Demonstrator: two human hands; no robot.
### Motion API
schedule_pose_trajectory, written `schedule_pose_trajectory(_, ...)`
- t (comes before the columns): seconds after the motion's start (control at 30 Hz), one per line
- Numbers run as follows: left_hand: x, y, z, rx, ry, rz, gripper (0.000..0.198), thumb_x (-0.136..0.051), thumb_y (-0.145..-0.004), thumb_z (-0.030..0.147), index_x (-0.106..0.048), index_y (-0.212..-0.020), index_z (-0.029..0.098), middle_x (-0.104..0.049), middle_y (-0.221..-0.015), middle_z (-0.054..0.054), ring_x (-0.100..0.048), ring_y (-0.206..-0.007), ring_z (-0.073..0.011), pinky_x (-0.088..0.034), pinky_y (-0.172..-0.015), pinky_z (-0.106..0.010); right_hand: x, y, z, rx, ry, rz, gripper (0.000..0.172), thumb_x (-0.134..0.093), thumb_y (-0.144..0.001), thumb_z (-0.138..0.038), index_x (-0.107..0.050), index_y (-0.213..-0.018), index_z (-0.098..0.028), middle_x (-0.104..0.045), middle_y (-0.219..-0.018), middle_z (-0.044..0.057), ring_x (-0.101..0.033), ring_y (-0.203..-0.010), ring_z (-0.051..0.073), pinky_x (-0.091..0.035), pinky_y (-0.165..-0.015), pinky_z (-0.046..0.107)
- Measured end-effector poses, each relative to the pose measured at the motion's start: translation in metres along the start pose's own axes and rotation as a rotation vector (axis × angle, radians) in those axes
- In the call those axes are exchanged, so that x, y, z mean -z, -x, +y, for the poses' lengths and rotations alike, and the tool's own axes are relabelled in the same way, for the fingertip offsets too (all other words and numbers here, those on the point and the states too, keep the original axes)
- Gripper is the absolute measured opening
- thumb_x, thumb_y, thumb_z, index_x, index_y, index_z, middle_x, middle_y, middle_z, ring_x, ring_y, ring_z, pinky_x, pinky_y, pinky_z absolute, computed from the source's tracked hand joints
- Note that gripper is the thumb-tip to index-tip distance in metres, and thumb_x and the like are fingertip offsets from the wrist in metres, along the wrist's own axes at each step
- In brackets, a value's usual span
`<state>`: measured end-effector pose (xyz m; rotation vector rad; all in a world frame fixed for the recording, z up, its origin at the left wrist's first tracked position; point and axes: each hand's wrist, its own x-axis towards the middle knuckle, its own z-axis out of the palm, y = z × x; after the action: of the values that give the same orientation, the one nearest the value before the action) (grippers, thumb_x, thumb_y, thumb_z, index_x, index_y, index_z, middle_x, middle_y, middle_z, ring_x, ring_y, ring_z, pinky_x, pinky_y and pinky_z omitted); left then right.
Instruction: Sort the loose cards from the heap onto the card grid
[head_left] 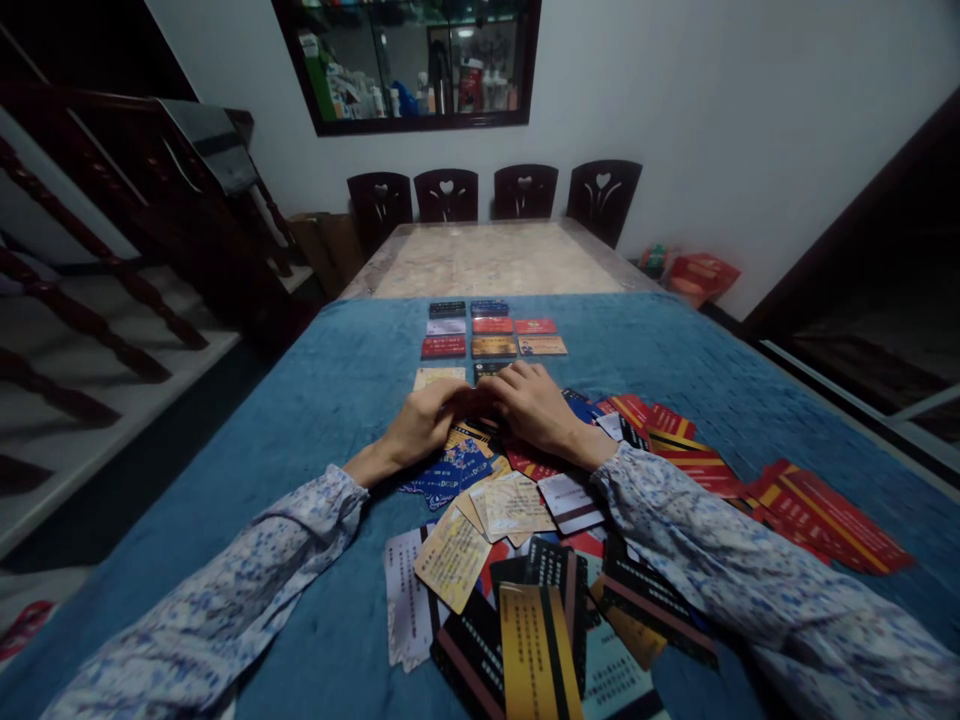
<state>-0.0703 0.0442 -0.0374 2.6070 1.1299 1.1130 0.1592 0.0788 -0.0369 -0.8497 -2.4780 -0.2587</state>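
blue cloth (300, 400) lies beneath the left hand (431, 412) and right hand (534, 405), whose curled fingers (496, 385) come together; whether they are closed on anything cannot be told. loose cards (454, 556) spread below and nearer the person; neat card rows (493, 347) lie just beyond the fingers.
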Motion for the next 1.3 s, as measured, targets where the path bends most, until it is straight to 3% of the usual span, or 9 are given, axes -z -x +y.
schedule_pose_trajectory(0.3,-0.003,0.002,-0.004,0.05,-0.065,-0.02,0.037,-0.052,-0.09,0.008,-0.062,-0.125,0.014,-0.073,-0.122,-0.012,-0.069,-0.114,-0.023,-0.057,-0.102,-0.042,0.004,0.0,-0.002,-0.099,0.076,-0.106,0.046,-0.07,-0.092,-0.028,-0.062,-0.137,-0.025,-0.068,-0.112,0.014,-0.051,-0.102,0.029,-0.033,-0.08,0.038)
schedule_pose_trajectory(0.67,-0.007,0.003,-0.002,0.055,-0.122,-0.045,0.046,-0.057,-0.087,0.01,-0.052,-0.133,0.017,-0.068,-0.123,-0.014,-0.066,-0.116,-0.0265,-0.056,-0.103,-0.045,0.003,-0.001,0.0,-0.144,0.084,-0.142,0.05,-0.069,-0.094,-0.033,-0.058,-0.142,-0.031,-0.061,-0.109,0.013,-0.05,-0.098,0.027,-0.031,-0.075,0.033)
schedule_pose_trajectory(0.93,-0.002,0.001,0.001,0.052,-0.233,-0.065,0.056,-0.059,-0.087,0.011,-0.043,-0.14,0.014,-0.063,-0.127,-0.018,-0.06,-0.119,-0.0316,-0.052,-0.102,-0.051,0.017,-0.003,-0.006,-0.119,0.153,-0.131,0.054,-0.069,-0.092,-0.028,-0.055,-0.145,-0.026,-0.062,-0.115,0.015,-0.05,-0.105,0.029,-0.035,-0.082,0.037)
schedule_pose_trajectory(1.1,0.006,-0.004,0.001,0.052,-0.226,-0.067,0.051,-0.056,-0.09,0.014,-0.044,-0.139,0.013,-0.062,-0.122,-0.017,-0.061,-0.115,-0.0305,-0.053,-0.1,-0.049,0.026,-0.008,-0.008,-0.111,0.202,-0.121,0.05,-0.064,-0.094,-0.027,-0.055,-0.142,-0.02,-0.064,-0.123,0.017,-0.05,-0.111,0.031,-0.036,-0.086,0.038)
schedule_pose_trajectory(1.3,0.017,-0.013,-0.01,0.029,-0.218,-0.053,0.054,-0.056,-0.09,0.016,-0.042,-0.143,0.014,-0.061,-0.127,-0.017,-0.06,-0.118,-0.0297,-0.052,-0.104,-0.048,0.032,-0.027,0.001,-0.102,0.227,-0.196,0.049,-0.058,-0.096,-0.03,-0.053,-0.141,-0.011,-0.064,-0.128,0.02,-0.051,-0.113,0.032,-0.036,-0.09,0.04)
